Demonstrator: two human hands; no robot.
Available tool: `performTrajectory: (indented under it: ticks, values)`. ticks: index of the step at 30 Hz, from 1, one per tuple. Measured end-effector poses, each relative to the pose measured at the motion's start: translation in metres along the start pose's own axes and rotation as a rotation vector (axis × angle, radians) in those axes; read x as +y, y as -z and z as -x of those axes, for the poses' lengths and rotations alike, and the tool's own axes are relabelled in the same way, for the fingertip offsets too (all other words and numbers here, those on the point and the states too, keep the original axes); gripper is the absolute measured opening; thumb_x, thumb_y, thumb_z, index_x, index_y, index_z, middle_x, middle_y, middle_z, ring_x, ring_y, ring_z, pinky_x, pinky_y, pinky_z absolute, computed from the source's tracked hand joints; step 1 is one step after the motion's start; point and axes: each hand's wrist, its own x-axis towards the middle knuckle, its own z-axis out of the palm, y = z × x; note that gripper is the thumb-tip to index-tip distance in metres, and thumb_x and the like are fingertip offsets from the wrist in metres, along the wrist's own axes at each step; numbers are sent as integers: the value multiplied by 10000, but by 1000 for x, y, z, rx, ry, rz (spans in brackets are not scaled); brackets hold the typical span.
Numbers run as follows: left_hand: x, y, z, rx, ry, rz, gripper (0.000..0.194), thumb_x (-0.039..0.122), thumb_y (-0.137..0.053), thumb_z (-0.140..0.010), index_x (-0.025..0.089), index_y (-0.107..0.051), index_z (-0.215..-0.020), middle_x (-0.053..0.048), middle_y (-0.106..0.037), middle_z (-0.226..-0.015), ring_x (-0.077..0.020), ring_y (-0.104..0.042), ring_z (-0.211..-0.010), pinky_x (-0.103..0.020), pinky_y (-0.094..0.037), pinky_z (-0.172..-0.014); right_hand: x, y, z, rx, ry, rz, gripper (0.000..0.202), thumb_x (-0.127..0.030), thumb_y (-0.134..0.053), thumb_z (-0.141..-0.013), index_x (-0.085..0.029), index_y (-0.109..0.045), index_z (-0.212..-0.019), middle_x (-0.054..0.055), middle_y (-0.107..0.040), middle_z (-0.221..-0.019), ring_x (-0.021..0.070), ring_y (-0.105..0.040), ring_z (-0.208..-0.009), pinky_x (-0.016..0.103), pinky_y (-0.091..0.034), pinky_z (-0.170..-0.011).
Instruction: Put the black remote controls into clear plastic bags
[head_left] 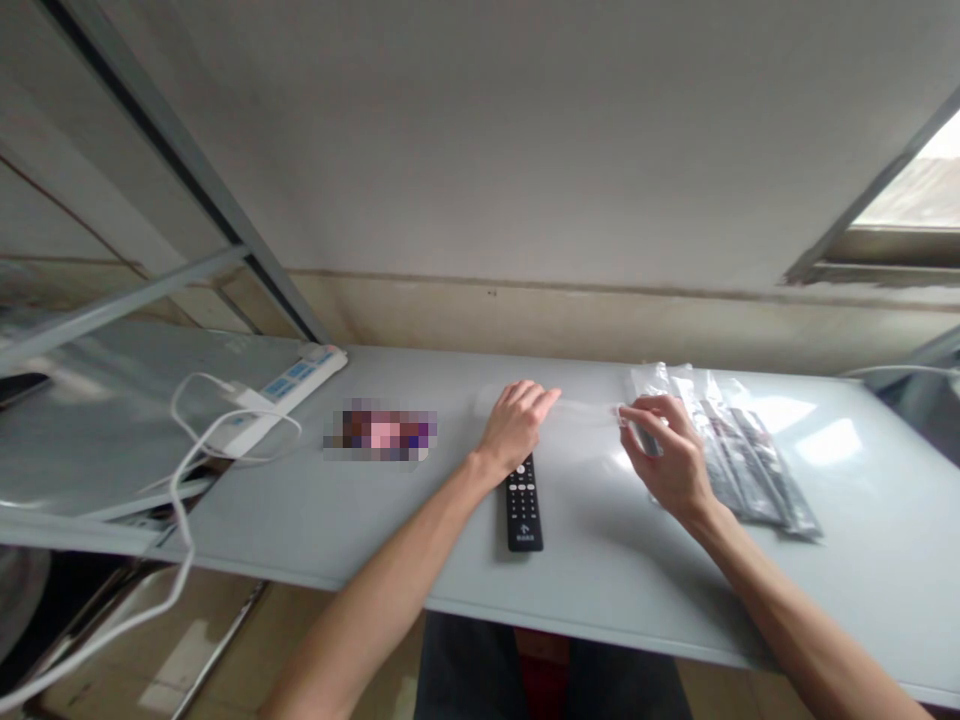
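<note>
A black remote control (523, 515) lies on the grey table (300, 525), its upper end hidden by my left hand (516, 425). The fingers of that hand are pressed together over a faint, see-through plastic bag (586, 410). The bag stretches across to my right hand (670, 455), whose thumb and index finger pinch its other end. Glare blurs the bag's outline. Beside my right hand lie several remotes in clear plastic bags (742, 455), side by side and partly covered by the hand.
A white power strip (300, 383) with a plugged-in charger and a white cable (180, 500) lies at the left. A pixelated item (382, 435) sits between the strip and my left hand. A metal frame post (247, 250) rises at the back left, before the wall (487, 150).
</note>
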Motion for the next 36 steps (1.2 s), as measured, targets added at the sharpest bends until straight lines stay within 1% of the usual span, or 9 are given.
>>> performTrajectory:
  ticks: [2,4,8,12,16,21,26,31,36]
  values:
    - [2,1,0,-1,-13,25,440,58,-477,-1013,130,-623,-1422,-114,-727,-1234,-263,-616,-1236,-425,-485,-1136,-4,-3,0,-51,48,-14,210,-114,-663,-989,-229,-738,-1148,87,-652,-1044,237,-630,-919,410,-563,-831]
    - [5,1,0,-7,-61,57,419,105,-504,-1030,131,-612,-1434,-111,-716,-1277,-261,-601,-1272,-423,-469,-1164,-9,-7,0,-98,81,-31,220,-113,-680,-981,-228,-747,-1157,90,-667,-1029,245,-622,-920,415,-563,-824]
    - [10,2,-1,-49,-160,94,393,129,-481,-1059,146,-611,-1429,-95,-716,-1312,-246,-598,-1309,-414,-445,-1188,-15,-13,2,-143,110,-68,202,-109,-706,-970,-226,-769,-1122,98,-701,-1033,250,-616,-919,415,-563,-814]
    - [11,3,0,-73,-115,101,400,111,-424,-1067,157,-630,-1406,-102,-728,-1291,-247,-617,-1277,-417,-460,-1154,-18,-11,1,-134,126,-107,215,-113,-722,-971,-243,-776,-1134,95,-700,-1048,241,-619,-929,411,-568,-817]
    - [10,5,0,-75,-62,97,429,95,-433,-1046,140,-613,-1433,-121,-722,-1298,-257,-614,-1240,-417,-469,-1123,-23,-6,-2,-114,155,-117,246,-97,-728,-966,-243,-783,-1156,107,-709,-1084,247,-635,-969,427,-578,-843]
    - [11,4,0,-66,-103,71,376,205,-469,-1082,153,-597,-1431,-112,-712,-1262,-267,-602,-1209,-415,-470,-1091,-24,-9,0,-157,189,-142,294,-90,-704,-979,-254,-771,-1213,106,-759,-1141,263,-676,-1049,455,-602,-895]
    - [12,4,-1,-86,-155,47,308,303,-479,-1115,171,-619,-1355,-97,-710,-1200,-257,-604,-1179,-397,-464,-1059,-19,-15,3,-221,194,-164,310,-121,-664,-1018,-254,-744,-1287,95,-798,-1129,260,-725,-1046,465,-631,-887]
    - [14,8,-2,-95,-174,46,241,313,-496,-1113,181,-648,-1247,-85,-706,-1148,-248,-605,-1144,-377,-461,-1027,-20,-17,5,-250,207,-221,366,-109,-648,-1022,-248,-728,-1351,111,-802,-1241,276,-754,-1166,498,-653,-964]
    - [14,10,-3,-114,-234,60,233,323,-488,-1113,179,-664,-1164,-93,-701,-1132,-244,-613,-1113,-382,-465,-1016,-23,-19,7,-296,184,-243,457,-130,-630,-1031,-252,-662,-1470,126,-794,-1280,277,-777,-1165,490,-673,-976]
